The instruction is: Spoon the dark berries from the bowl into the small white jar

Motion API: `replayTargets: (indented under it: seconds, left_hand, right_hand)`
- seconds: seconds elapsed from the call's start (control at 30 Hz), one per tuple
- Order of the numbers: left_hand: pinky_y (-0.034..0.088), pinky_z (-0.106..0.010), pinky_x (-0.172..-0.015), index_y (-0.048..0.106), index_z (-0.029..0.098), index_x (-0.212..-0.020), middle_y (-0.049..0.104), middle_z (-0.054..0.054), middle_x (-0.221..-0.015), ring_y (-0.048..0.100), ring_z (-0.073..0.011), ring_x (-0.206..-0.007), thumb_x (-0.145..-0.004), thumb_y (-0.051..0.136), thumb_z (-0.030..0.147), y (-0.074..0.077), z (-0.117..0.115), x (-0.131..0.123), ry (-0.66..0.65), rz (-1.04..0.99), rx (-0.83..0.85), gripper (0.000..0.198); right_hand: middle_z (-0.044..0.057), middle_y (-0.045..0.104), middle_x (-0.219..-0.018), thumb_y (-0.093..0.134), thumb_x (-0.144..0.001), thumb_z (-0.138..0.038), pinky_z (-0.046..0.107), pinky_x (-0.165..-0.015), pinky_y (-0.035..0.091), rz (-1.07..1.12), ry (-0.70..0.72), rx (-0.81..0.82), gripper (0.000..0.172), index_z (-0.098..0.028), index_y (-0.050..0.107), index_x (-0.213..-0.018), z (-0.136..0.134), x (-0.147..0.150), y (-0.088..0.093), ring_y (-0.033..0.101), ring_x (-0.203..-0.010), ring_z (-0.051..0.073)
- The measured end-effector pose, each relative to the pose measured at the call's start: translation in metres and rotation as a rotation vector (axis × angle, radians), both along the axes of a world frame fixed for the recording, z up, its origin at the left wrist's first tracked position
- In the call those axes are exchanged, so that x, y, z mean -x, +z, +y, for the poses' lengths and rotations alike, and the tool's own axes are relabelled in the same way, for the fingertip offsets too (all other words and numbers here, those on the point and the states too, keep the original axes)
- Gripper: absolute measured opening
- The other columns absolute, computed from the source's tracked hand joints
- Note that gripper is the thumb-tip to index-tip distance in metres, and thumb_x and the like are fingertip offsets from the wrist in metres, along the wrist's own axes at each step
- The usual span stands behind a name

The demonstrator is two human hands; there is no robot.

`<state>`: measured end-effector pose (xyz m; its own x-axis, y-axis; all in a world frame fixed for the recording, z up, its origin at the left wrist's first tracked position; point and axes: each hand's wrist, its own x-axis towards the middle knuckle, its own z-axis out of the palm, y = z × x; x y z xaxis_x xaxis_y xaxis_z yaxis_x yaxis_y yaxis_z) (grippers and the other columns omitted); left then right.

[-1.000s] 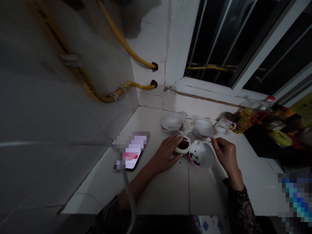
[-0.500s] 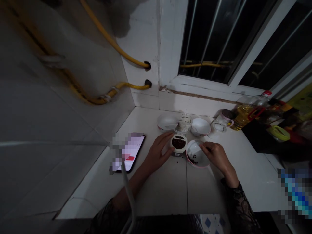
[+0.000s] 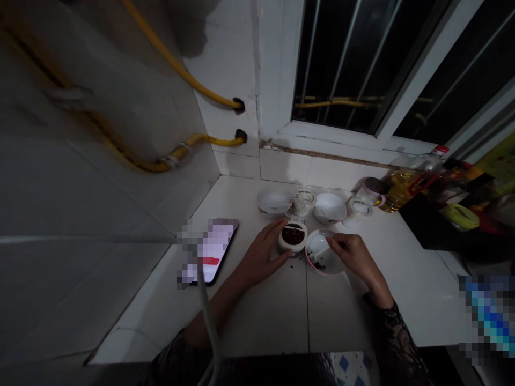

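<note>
My left hand [image 3: 263, 252] curls around the near-left side of a small white-rimmed seasoning jar [image 3: 293, 247], thumb in front and fingers behind. The jar's lid is flipped back, and dark reddish-brown grains, perhaps peppercorns, show inside. To its right stands a white bowl with a pink rim [image 3: 328, 273], with a few dark grains at its bottom. My right hand [image 3: 354, 254] is over the bowl's right edge, fingertips pinched on a small pale spoon [image 3: 320, 252] that slants down into the bowl. A few loose grains lie on the counter by the jar.
Behind are two more bowls, a shallow one [image 3: 274, 201] and a white one [image 3: 330, 208], with an open clear jar [image 3: 303, 203] between them. A lit phone [image 3: 217, 249] lies left. Jars, an oil bottle [image 3: 398, 190] and a dark rack [image 3: 422, 225] stand right.
The spoon has dipped lower, toward the grains in the bowl. My left hand has shifted slightly along the jar, its thumb now lower at the front. The view has moved slightly.
</note>
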<state>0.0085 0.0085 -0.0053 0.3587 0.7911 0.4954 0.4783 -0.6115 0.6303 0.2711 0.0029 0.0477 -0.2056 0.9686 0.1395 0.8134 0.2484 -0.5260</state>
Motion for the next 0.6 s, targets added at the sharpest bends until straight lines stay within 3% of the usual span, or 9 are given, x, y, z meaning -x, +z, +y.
replayTargets:
  seconds: [0.17, 0.6]
  left_hand:
    - [0.039, -0.048, -0.114, 0.029, 0.024, -0.149, 0.043, -0.014, -0.149, 0.044, -0.0284, -0.137, -0.090, 0.059, 0.035, -0.002, 0.000, -0.001, -0.002, 0.009, 0.022, 0.068]
    - [0.039, -0.049, -0.113, 0.028, 0.024, -0.149, 0.043, -0.014, -0.149, 0.044, -0.0295, -0.137, -0.091, 0.058, 0.035, 0.000, 0.000, -0.001, 0.004, 0.019, 0.031, 0.067]
  right_hand:
    - [-0.004, 0.035, -0.051, 0.044, -0.085, -0.059, 0.023, -0.047, 0.024, 0.202, -0.040, 0.051, 0.050, -0.021, 0.043, -0.053, 0.003, 0.001, -0.001, 0.031, -0.051, 0.010]
    - [-0.004, 0.037, -0.048, 0.056, -0.071, -0.069, 0.025, -0.046, 0.024, 0.450, -0.219, 0.093, 0.055, -0.018, 0.055, -0.052, 0.008, -0.012, -0.004, 0.030, -0.048, 0.009]
